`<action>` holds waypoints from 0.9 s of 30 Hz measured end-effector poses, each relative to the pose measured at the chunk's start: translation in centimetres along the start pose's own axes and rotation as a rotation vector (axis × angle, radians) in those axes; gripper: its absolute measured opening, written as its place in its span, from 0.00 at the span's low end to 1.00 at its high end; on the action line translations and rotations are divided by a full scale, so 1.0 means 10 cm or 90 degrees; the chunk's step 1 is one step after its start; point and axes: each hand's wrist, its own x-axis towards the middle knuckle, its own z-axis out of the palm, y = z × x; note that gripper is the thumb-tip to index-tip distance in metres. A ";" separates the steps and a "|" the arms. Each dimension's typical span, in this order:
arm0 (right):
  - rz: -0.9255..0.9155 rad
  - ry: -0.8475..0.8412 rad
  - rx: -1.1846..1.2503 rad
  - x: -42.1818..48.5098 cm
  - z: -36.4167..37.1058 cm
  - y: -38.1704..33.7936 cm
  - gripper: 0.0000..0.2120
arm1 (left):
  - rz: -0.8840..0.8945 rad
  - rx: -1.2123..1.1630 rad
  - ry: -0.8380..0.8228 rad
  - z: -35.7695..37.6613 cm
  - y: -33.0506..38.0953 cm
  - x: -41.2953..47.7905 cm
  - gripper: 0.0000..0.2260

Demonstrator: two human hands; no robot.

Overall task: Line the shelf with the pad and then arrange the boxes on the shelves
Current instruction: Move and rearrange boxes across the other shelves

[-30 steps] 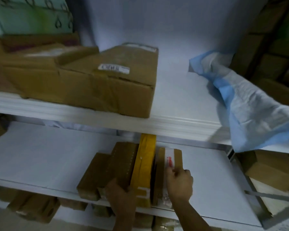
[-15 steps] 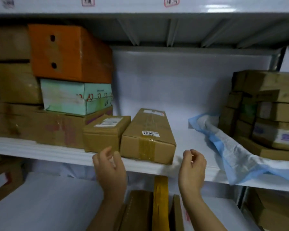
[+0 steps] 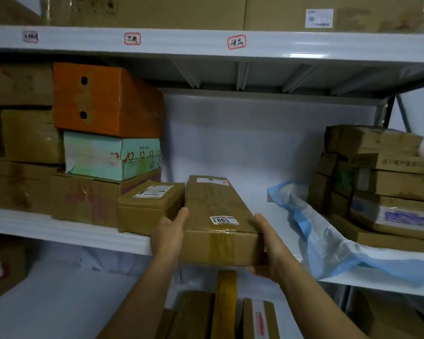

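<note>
Head, left hand (image 3: 168,237), right hand (image 3: 271,250), clasping box (image 3: 216,204)

Three small handwritten paper stickers sit in a row from 11 to 12 o'clock: a blurred purple-edged sticker (image 3: 30,36), a red-bordered sticker (image 3: 132,39), and a second red-bordered sticker (image 3: 236,42); a plain white back panel (image 3: 242,138) fills the centre; a grey metal upright post (image 3: 388,111) and a thin grey diagonal brace (image 3: 403,113) stand at 2 o'clock.
</note>
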 end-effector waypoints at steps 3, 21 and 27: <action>0.007 -0.033 0.002 0.03 -0.09 -0.02 0.19 | -0.105 -0.099 -0.140 0.01 -0.03 -0.05 0.14; 0.106 -0.233 -0.027 -0.50 -0.63 1.42 0.38 | -0.180 -0.095 -0.438 -0.24 -0.83 -0.36 0.26; 0.179 -0.266 -0.190 -0.84 -0.72 2.10 0.47 | -0.247 -0.068 -0.530 -0.51 -1.20 -0.59 0.34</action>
